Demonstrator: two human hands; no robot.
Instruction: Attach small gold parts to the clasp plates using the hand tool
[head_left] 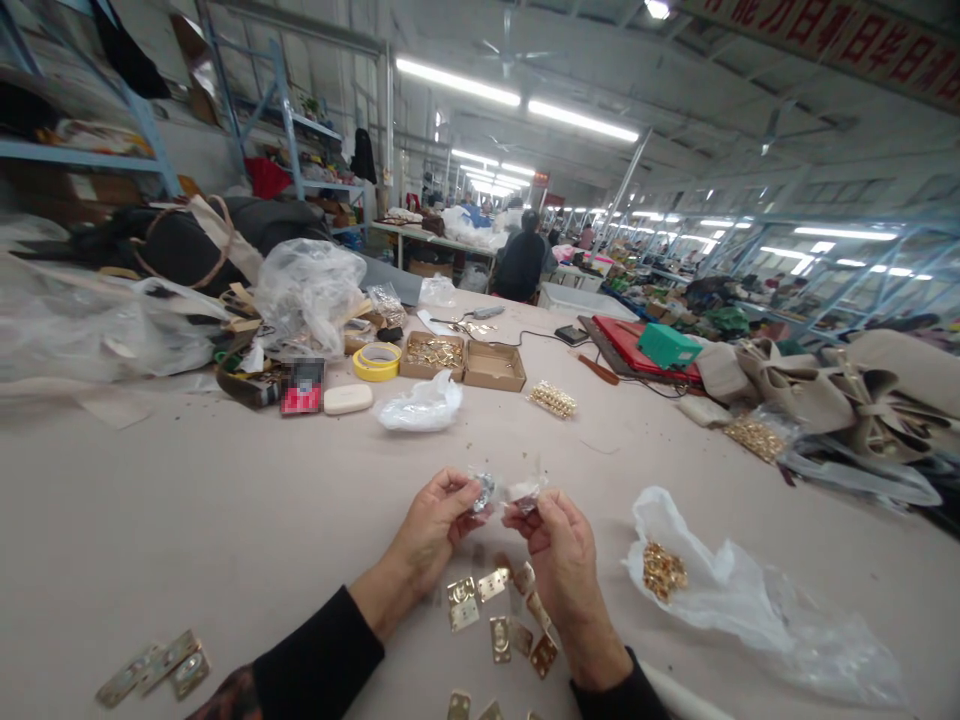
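Head view. Your left hand point(435, 520) has thumb and fingers clamped on a small clear packet point(484, 490) of silvery pieces. Your right hand point(564, 550) pinches crinkled clear plastic point(525, 489) with something dark reddish at its base. Both are held just above the table point(315, 500), near each other, in front of you.

Risks, as I judge them: thin film, two pinches close together. A sharp pull either way could split the packet and send silvery pieces down among the gold plates point(493, 584) lying loose between your forearms. Small bits would be awkward to pick out there. Your right wrist sits close beside those plates; a low sweep could shove or scatter them. To the right, the white bag point(731, 580) lies open around its gold pieces point(664, 571); an elbow or sleeve catching the film could drag it and spill them.

Hard to make out: whether the two bits of plastic are one torn packet or two separate ones. Your fingertips partly cover both, and the dark contents on the right are unreadable. Plates nearest your right hand are blurred and overlap, so no sure count. More plates are cut off at the bottom edge.
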